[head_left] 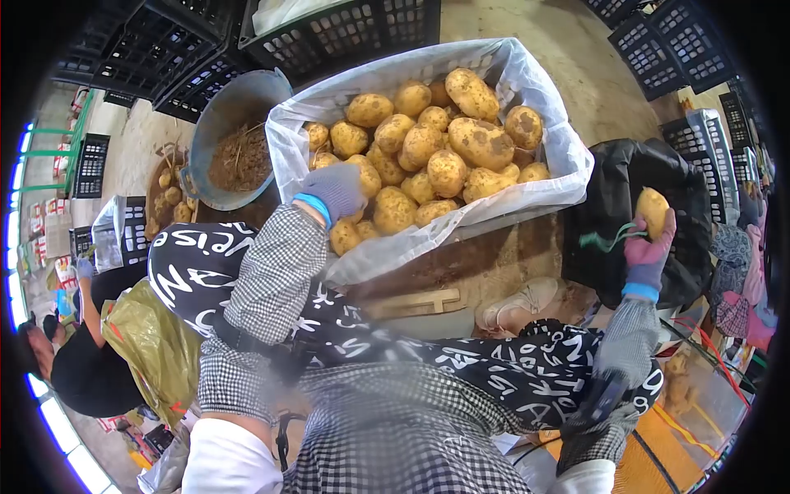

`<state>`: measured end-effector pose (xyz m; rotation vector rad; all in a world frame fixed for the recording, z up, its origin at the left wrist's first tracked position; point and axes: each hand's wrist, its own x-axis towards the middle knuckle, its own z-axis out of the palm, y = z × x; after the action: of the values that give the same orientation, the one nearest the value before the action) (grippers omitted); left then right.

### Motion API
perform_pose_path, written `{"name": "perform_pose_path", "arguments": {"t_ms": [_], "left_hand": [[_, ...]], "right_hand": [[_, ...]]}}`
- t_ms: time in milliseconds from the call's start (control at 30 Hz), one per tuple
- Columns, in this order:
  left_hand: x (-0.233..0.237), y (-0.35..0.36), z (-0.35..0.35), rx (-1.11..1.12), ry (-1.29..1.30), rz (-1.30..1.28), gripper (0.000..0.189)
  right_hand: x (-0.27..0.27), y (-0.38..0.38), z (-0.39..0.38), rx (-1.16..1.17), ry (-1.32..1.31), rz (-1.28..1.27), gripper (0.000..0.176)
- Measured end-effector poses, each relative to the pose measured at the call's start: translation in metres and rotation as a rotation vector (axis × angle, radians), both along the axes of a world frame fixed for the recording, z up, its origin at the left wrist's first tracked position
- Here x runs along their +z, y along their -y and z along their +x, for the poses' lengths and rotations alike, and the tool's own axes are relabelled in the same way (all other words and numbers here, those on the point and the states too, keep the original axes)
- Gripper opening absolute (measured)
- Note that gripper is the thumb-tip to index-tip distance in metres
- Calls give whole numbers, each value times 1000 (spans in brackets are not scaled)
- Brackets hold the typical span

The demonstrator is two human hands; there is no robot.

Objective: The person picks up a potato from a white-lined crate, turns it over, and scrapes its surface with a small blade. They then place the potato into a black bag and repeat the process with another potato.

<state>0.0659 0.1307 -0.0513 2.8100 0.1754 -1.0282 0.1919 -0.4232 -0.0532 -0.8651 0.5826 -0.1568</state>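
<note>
My left hand (336, 191), in a grey-purple glove with a blue cuff, rests on potatoes at the near left corner of the lined crate; its fingertips are turned away, so its grip is unclear. Many yellow potatoes (421, 145) fill the crate, which has a whitish plastic liner (568, 160). Off to the right, my right hand (650, 247), gloved in pink and purple, holds a single potato (652, 211) upright over a black bag (609, 181). A green string hangs by that hand.
A blue-grey bucket (197, 165) of soil and roots stands left of the crate. Black crates (354, 37) line the far side, with more at upper right (671, 49). Another person (90, 362) is at the left. A shoe (527, 300) shows below the crate.
</note>
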Motion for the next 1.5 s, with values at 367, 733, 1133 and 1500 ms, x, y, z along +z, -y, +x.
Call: {"name": "perform_pose_path", "arguments": {"t_ms": [367,733,1133,1500], "left_hand": [[-46,2,-57,-269,-75,27,37],[-10,-23,-15,688,-427,-1178,69],[71,106,-24,520,-112,-1686,80],[61,119,-22,824,-297,-1729,65]], "right_hand": [[-3,21,-22,335,88,-1787,32],[78,-146,-92,523,121,-192,45],[55,-228,-134,899,388,-687,76],[55,-224,-130,981,358,-823,63]]}}
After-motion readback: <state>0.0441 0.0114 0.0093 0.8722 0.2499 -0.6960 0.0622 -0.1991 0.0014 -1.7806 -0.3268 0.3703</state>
